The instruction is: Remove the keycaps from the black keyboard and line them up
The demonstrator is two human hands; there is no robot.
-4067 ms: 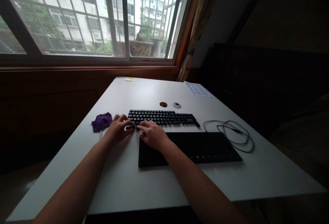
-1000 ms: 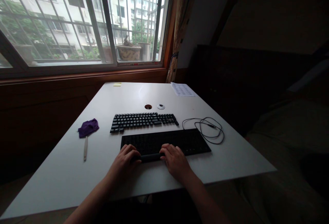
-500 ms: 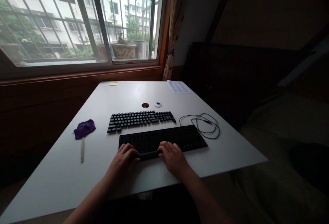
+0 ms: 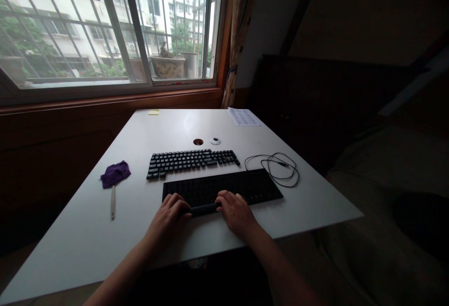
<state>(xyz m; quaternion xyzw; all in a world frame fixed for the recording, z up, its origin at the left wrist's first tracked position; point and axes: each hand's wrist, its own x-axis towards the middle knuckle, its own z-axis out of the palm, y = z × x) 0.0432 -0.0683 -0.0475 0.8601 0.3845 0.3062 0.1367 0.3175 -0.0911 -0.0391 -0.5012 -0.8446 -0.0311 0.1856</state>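
Note:
A black keyboard (image 4: 224,186) lies near the front of the white table. Along its front edge runs a long dark bar that looks like the space bar (image 4: 204,209). My left hand (image 4: 171,212) has its fingers curled on the bar's left end, thumb on the near side. At the right end, my right hand (image 4: 235,211) grips in the same way with bent fingers. My fingertips partly hide the bar's ends, and I cannot tell whether it is seated or loose. Just behind the keyboard, several black keycaps (image 4: 182,163) are laid out in keyboard rows.
A thin black cable (image 4: 280,168) is coiled to the right. On the left lies a purple cloth (image 4: 115,174) by a pale handle (image 4: 112,203). Farther back are a round table hole (image 4: 198,142), its white cover (image 4: 215,141), printed paper (image 4: 244,117) and a yellow note (image 4: 153,112).
The view has shifted very slightly. Both hands keep the same grip on the bar, and nothing on the table has visibly moved.

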